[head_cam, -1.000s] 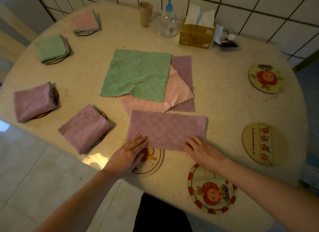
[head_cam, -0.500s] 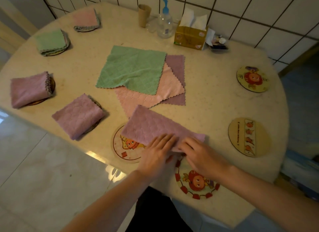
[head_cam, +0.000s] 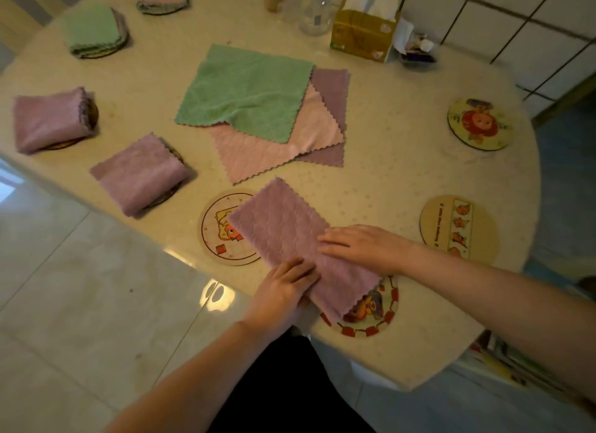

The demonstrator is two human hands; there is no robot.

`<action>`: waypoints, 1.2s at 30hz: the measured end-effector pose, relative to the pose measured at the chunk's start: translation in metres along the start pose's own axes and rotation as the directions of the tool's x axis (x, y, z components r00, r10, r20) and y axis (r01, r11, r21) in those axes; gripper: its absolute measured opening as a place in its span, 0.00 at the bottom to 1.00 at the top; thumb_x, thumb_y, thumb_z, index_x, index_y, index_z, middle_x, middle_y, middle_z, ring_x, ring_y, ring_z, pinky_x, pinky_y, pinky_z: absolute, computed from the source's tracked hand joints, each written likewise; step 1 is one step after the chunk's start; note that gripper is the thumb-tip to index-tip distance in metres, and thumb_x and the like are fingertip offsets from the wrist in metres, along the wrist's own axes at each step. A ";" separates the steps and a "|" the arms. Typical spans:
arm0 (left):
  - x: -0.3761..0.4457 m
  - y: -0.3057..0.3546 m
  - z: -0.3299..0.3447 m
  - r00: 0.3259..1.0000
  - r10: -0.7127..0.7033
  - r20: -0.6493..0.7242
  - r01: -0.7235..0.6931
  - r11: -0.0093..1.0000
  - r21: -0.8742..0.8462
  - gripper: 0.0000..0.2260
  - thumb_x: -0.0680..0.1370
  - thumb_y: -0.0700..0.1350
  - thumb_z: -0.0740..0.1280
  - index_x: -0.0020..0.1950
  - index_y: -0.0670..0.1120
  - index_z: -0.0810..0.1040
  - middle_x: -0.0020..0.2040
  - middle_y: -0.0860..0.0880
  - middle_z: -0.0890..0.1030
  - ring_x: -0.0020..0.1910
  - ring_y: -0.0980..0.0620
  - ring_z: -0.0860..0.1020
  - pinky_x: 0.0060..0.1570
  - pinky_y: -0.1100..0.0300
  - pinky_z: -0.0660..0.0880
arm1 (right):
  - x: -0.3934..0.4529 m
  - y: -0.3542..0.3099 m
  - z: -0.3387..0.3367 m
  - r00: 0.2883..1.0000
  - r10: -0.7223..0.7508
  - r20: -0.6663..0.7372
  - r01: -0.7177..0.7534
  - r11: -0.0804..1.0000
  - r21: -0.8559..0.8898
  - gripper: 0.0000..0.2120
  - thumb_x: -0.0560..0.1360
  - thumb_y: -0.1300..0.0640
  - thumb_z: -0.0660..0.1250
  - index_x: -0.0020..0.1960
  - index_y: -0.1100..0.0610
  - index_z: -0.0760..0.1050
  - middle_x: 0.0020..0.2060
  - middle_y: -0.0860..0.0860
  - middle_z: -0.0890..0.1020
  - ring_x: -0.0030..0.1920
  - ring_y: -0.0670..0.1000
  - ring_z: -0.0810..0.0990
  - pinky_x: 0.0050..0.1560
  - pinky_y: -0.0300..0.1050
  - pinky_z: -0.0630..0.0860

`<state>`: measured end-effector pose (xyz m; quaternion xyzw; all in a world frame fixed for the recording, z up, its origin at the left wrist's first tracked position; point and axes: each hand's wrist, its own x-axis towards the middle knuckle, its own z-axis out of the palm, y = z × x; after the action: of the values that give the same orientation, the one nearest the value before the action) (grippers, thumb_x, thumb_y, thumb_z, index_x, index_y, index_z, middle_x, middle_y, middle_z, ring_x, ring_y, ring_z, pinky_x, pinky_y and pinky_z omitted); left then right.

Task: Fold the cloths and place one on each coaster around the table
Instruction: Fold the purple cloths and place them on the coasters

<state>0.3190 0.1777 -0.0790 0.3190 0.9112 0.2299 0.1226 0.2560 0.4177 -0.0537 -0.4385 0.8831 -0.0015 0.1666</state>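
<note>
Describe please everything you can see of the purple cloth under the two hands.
The purple cloth looks soft and quilted, with zigzag edges. It lies folded into a long strip, set diagonally near the table's front edge, overlapping two coasters. The left hand grips its near edge; the right hand presses flat on it.

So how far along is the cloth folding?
Four coasters along the left already carry folded cloths, like the green one. Both hands, left and right, are folding a purple cloth. Three flat cloths wait mid-table; four coasters remain bare.
</note>
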 end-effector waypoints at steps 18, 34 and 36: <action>0.008 -0.003 -0.031 0.617 -0.775 0.136 0.436 0.192 -0.879 0.09 0.79 0.44 0.64 0.46 0.45 0.83 0.43 0.44 0.83 0.42 0.48 0.79 0.47 0.50 0.77 | 0.026 0.027 -0.019 0.954 0.299 -0.005 -0.212 0.688 0.694 0.14 0.73 0.56 0.70 0.58 0.53 0.77 0.49 0.47 0.82 0.47 0.45 0.80 0.48 0.41 0.77; 0.032 -0.027 -0.047 0.551 -0.829 0.090 0.280 0.082 -0.957 0.12 0.81 0.45 0.59 0.64 0.49 0.72 0.58 0.48 0.79 0.56 0.52 0.78 0.53 0.49 0.79 | 0.095 0.023 -0.014 0.847 0.523 -0.094 -0.400 0.744 0.535 0.06 0.80 0.51 0.55 0.56 0.47 0.65 0.37 0.53 0.80 0.34 0.57 0.77 0.33 0.53 0.74; 0.030 -0.030 -0.045 0.570 -0.821 0.036 0.235 0.120 -0.965 0.14 0.82 0.44 0.59 0.68 0.52 0.69 0.60 0.49 0.78 0.59 0.51 0.76 0.59 0.46 0.76 | 0.096 0.022 -0.015 0.848 0.516 -0.118 -0.345 0.707 0.617 0.07 0.79 0.54 0.58 0.56 0.47 0.66 0.35 0.49 0.79 0.33 0.53 0.77 0.33 0.55 0.74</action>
<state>0.2635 0.1607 -0.0575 -0.2501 0.6646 0.6968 0.1012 0.1801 0.3546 -0.0709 -0.1417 0.9328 -0.2907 0.1589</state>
